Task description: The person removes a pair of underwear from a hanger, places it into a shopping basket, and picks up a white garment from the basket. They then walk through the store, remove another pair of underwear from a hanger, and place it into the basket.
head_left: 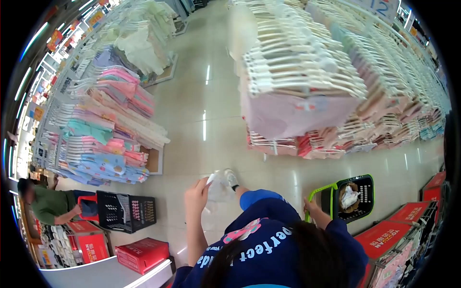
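My left hand (196, 196) is raised in front of me, its fingers closed on a thin, see-through plastic bag (218, 191) with a white edge. The bag hangs over the floor near my white shoe (230, 175). Out to the right, my right hand (314, 211) is wrapped round the bright green handle of a black shopping basket (367, 197) with a green rim. Inside it lie a brown round item (344, 196) and something white and crumpled (351, 197); their kind is unclear.
Racks of hung children's clothes (297, 110) rise ahead right, more clothes (113, 163) along the left. A person in a green top (57, 204) at far left holds a black basket (144, 211) by its red handle. Red boxes (141, 254) stand lower left, others (384, 240) lower right.
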The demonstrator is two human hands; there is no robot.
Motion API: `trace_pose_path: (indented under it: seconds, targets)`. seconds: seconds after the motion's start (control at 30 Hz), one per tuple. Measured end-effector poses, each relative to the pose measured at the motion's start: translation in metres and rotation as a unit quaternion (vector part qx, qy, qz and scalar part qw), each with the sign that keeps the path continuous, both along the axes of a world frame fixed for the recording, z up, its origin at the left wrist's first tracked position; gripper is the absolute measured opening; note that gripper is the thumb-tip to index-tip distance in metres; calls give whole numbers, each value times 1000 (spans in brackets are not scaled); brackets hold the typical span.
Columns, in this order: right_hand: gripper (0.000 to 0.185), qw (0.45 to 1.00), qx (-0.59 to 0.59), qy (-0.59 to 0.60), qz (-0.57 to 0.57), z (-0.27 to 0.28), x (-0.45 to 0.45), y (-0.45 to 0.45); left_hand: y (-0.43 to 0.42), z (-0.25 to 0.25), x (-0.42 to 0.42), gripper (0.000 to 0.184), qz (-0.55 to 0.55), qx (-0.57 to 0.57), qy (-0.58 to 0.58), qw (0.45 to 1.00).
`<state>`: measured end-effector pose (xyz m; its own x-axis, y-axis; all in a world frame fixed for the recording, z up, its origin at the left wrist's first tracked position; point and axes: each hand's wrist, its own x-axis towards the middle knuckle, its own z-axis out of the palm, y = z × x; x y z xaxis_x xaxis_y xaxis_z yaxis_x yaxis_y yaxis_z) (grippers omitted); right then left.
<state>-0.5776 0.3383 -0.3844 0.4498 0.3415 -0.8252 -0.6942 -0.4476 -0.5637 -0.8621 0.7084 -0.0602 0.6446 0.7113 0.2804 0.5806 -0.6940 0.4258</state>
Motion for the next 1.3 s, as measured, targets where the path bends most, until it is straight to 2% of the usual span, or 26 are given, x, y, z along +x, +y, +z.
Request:
trace_pose_path:
  seconds: [0.07, 0.17, 0.27, 0.37, 0.4, 0.47, 0.57, 0.6, 0.67, 0.8, 1.0, 1.13, 1.23, 1.3]
  targets:
    - [37, 998, 9, 56, 10, -1, -11, 21, 42, 8, 7, 16, -19, 1, -18, 1000]
    - [40, 997, -15, 79, 2, 0, -19, 56, 97, 22, 24, 17, -46, -7, -39, 998]
    - [43, 999, -47, 25, 2, 1, -30, 90, 146, 44, 44, 18, -91, -4, -14, 996]
    - [45, 993, -111, 28, -28, -8, -36, 123, 190, 55, 64, 19, -135, 4, 14, 991]
    - [46, 995, -95, 22, -35, -10, -39, 133, 205, 58, 69, 19, -149, 4, 18, 989]
    - [47, 996, -72, 7, -52, -13, -55, 138, 229, 57, 71, 20, -171, 2, 14, 985]
    - [50, 992, -67, 73, -81, 8, -75, 147, 262, 48, 86, 17, -195, -13, -6, 981]
    - [54, 991, -114, 14, -66, 15, -88, 152, 272, 47, 93, 15, -207, -19, -14, 978]
    - [57, 983, -155, -5, -101, 32, -115, 168, 295, 44, 102, 13, -237, -32, -22, 971]
    - [61, 967, -207, -15, -150, 39, -178, 184, 339, 32, 138, 16, -287, -66, 29, 955]
    - [65, 958, -254, 11, -132, 44, -276, 260, 410, 27, 187, 14, -421, -61, 16, 905]
    - [63, 957, -239, 5, -167, 59, -319, 363, 466, 40, 204, 14, -491, -30, 5, 871]
    - [60, 967, -147, 76, -192, 92, -326, 441, 507, 55, 207, 14, -506, 8, 21, 862]
    - [57, 969, -100, 107, -198, 114, -324, 493, 531, 64, 207, 14, -512, -5, 2, 859]
